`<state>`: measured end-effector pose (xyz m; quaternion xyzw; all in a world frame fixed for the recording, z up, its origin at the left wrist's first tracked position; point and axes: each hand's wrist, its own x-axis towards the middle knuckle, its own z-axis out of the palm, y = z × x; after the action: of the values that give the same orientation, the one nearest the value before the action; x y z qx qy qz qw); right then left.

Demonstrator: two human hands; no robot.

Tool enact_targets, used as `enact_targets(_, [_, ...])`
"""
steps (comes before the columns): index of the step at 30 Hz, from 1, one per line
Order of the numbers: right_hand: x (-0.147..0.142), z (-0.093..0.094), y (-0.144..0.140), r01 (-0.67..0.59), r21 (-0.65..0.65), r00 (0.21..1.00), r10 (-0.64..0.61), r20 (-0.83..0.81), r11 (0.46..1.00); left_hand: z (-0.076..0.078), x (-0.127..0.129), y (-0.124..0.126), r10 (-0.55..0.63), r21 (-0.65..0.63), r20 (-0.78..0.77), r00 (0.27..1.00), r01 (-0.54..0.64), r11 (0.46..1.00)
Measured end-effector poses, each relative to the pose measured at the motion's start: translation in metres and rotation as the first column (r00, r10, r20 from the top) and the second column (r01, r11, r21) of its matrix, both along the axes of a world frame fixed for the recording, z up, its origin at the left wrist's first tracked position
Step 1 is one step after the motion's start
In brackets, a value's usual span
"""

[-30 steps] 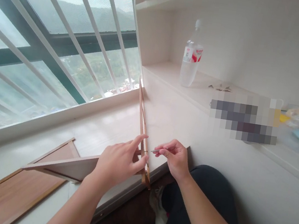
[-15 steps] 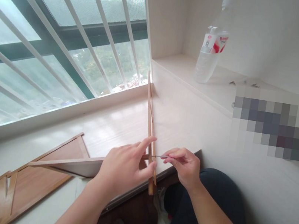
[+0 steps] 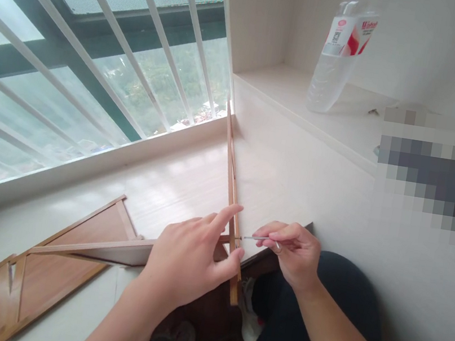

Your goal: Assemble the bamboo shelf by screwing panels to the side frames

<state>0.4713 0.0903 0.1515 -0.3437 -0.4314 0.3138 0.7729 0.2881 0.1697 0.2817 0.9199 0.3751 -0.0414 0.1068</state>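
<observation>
My left hand (image 3: 191,259) grips the near end of a long upright wooden panel (image 3: 233,177) seen edge-on, thumb on its right side and forefinger across its top edge. A second wooden panel (image 3: 100,248) meets it at a corner under my palm. My right hand (image 3: 290,249) pinches a thin metal screw (image 3: 252,237), holding it level with its tip touching the upright panel's right face.
A brown wooden panel with a frame (image 3: 35,284) lies flat on the pale desk (image 3: 174,185) at left. A clear plastic bottle (image 3: 338,56) stands on a raised shelf (image 3: 346,122) at the back. A barred window (image 3: 79,46) fills the left. My dark-trousered knee (image 3: 316,320) is below.
My right hand moved the screw leftward until its tip met the upright panel. The view tilted down and shifted slightly; my left hand kept its grip.
</observation>
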Motion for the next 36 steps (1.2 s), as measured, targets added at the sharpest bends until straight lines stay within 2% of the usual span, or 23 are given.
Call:
enact_targets(12, [0.003, 0.005, 0.006, -0.048, 0.05, 0.997, 0.045, 0.069, 0.998, 0.001, 0.0, -0.001, -0.016, 0.021, -0.009, 1.0, 0.016, 1.0])
enact_targets(20, [0.017, 0.014, 0.006, -0.012, 0.102, 0.965, -0.015, 0.261, 0.995, -0.001, 0.0, 0.0, -0.018, 0.022, 0.003, 1.0, 0.018, 1.0])
enact_targets(26, [0.03, 0.029, 0.013, -0.155, 0.074, 0.91, 0.113, 0.398, 0.985, -0.002, 0.0, 0.001, -0.021, 0.016, 0.004, 1.0, 0.021, 1.0])
enact_targets(31, [0.052, 0.054, 0.028, -0.349, -0.027, 0.863, 0.332, 0.382, 0.937, 0.0, 0.0, -0.001, -0.019, 0.003, 0.004, 1.0, 0.019, 1.0])
enact_targets(34, [0.064, 0.062, 0.038, -0.359, -0.039, 0.863, 0.347, 0.366, 0.933, 0.001, 0.0, -0.002, -0.011, -0.001, 0.01, 1.0, 0.011, 1.0])
enact_targets(36, [0.067, 0.059, 0.042, -0.353, -0.009, 0.876, 0.334, 0.346, 0.935, 0.001, 0.0, -0.002, -0.005, 0.0, 0.016, 1.0, 0.005, 1.0])
